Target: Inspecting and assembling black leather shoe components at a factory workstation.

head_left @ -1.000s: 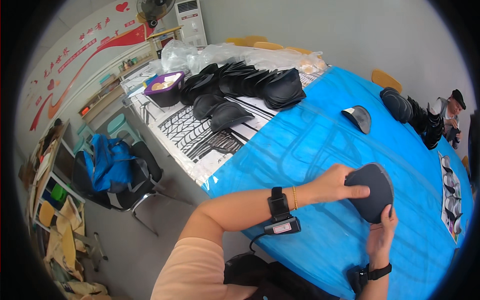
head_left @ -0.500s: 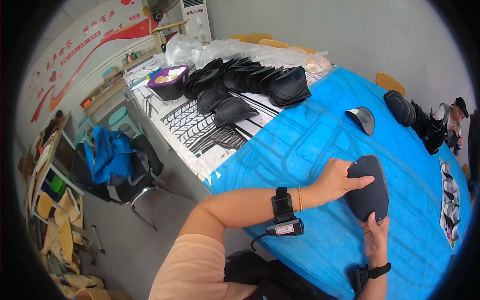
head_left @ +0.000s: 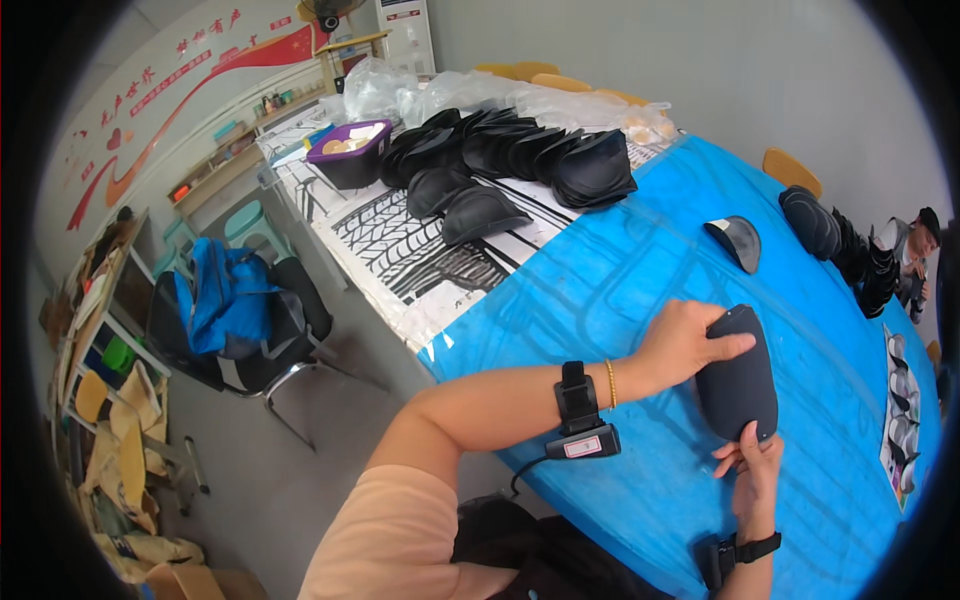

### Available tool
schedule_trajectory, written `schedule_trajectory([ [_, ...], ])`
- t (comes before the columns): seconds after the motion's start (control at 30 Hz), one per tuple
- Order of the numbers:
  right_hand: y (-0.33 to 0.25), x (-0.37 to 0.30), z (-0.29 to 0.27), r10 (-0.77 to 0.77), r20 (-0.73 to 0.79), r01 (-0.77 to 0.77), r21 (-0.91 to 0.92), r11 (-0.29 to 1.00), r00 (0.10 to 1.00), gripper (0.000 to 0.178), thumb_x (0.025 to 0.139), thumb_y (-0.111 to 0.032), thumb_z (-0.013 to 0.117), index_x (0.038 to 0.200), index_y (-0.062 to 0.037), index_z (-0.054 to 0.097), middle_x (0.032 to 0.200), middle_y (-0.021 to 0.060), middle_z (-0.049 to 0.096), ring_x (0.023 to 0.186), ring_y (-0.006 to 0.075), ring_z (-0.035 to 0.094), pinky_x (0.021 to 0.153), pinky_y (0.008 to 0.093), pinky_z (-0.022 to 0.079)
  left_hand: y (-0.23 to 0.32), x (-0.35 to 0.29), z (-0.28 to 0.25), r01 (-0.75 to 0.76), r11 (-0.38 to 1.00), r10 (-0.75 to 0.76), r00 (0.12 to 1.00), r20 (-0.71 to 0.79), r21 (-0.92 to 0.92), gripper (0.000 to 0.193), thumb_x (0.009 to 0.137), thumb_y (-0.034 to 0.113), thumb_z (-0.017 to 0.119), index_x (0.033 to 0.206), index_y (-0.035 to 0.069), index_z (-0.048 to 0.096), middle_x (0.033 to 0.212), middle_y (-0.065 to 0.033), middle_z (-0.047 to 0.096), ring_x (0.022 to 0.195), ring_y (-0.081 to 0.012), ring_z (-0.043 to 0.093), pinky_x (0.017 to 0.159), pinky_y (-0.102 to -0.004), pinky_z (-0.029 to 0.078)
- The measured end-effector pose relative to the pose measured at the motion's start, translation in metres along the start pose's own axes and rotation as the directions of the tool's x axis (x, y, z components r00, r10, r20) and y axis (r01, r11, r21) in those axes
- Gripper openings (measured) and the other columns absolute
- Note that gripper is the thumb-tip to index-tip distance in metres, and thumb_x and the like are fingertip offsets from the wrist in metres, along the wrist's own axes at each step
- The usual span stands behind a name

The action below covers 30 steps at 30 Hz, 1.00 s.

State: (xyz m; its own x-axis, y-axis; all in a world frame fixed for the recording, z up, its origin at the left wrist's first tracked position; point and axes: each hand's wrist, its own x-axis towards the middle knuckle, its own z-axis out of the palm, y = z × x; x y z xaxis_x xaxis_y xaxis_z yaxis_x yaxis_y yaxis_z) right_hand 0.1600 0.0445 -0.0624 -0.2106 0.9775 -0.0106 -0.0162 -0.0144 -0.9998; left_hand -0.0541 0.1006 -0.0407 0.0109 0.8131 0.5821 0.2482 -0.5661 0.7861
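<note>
Over the blue table cover, a dark grey elongated pad (head_left: 738, 385) with rounded ends is held up between both hands. My left hand (head_left: 685, 345) grips its upper end, thumb pressed on the near face and the other fingers hidden behind. At the lower end my right hand (head_left: 757, 462) pinches the edge, its thumb on the face and other fingers partly curled beneath. The long sides of the pad bend away from me. A single curved dark piece (head_left: 737, 243) with a pale patch lies beyond my hands on the cover.
Black curved pads (head_left: 595, 170) are stacked at the far left of the table, beside a purple-rimmed tub (head_left: 347, 160) and clear plastic bags (head_left: 385, 95). Another row of dark pads (head_left: 810, 225) stands at the right, near a seated person (head_left: 915, 245). A chair (head_left: 265, 350) holds a blue bag.
The pad looks narrower and more strongly curved. My right hand's fingers have come away from behind it and show more. The whole view has shifted slightly.
</note>
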Motion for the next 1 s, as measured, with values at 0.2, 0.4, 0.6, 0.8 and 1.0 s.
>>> schedule_trajectory([
  [0.2,0.004,0.005,-0.017,-0.057,0.011,0.056,0.04,0.998,0.998,0.039,0.093,-0.041,0.057,0.09,-0.0025,0.057,0.064,0.0054,0.061,0.049,0.0137,0.055,0.06,0.0267,0.05,-0.004,0.01,-0.011,-0.03,0.998,0.033,0.997,0.063,-0.046,0.041,0.091,0.035,0.063,0.07,0.0,0.059,0.053,-0.0042,0.051,0.05,-0.0053,0.047,0.044,-0.0269,0.036],
  [0.4,-0.007,0.0,-0.007,-0.019,-0.051,0.029,0.202,0.979,0.999,0.035,0.096,-0.034,0.053,0.107,-0.0015,0.057,0.091,0.0058,0.067,0.08,0.0146,0.064,0.074,0.0301,0.053,0.008,0.01,-0.008,0.041,0.999,-0.041,0.988,0.147,0.004,0.04,0.093,0.034,0.06,0.069,0.003,0.059,0.053,-0.005,0.055,0.045,-0.0094,0.055,0.041,-0.0264,0.04],
  [0.6,0.005,0.014,-0.023,-0.001,0.06,-0.038,0.647,0.761,0.998,0.032,0.099,-0.026,0.05,0.109,0.0023,0.058,0.1,0.0125,0.068,0.084,0.0207,0.069,0.069,0.0311,0.059,-0.001,0.007,-0.011,0.371,0.813,-0.234,0.914,0.331,-0.449,0.046,0.099,0.041,0.045,0.08,0.002,0.059,0.063,-0.0061,0.061,0.052,-0.0141,0.062,0.047,-0.0237,0.047],
  [0.8,0.003,0.015,-0.024,0.058,-0.026,-0.026,0.666,0.745,0.998,0.031,0.099,-0.026,0.047,0.104,0.003,0.059,0.093,0.0129,0.069,0.076,0.0204,0.069,0.065,0.0286,0.059,-0.006,0.006,-0.006,0.326,0.859,-0.132,0.886,0.444,-0.394,0.034,0.096,0.031,0.056,0.079,0.002,0.055,0.071,-0.006,0.063,0.06,-0.012,0.063,0.053,-0.0231,0.051],
  [1.0,-0.001,0.01,-0.021,0.054,-0.037,-0.017,0.649,0.76,0.998,0.032,0.1,-0.025,0.046,0.106,0.0034,0.059,0.095,0.0119,0.069,0.078,0.0188,0.068,0.068,0.029,0.058,0.006,0.006,-0.01,0.306,0.888,-0.092,0.85,0.519,-0.344,0.024,0.089,0.017,0.067,0.078,0.002,0.053,0.073,-0.0057,0.063,0.063,-0.0114,0.063,0.057,-0.0245,0.054],
])
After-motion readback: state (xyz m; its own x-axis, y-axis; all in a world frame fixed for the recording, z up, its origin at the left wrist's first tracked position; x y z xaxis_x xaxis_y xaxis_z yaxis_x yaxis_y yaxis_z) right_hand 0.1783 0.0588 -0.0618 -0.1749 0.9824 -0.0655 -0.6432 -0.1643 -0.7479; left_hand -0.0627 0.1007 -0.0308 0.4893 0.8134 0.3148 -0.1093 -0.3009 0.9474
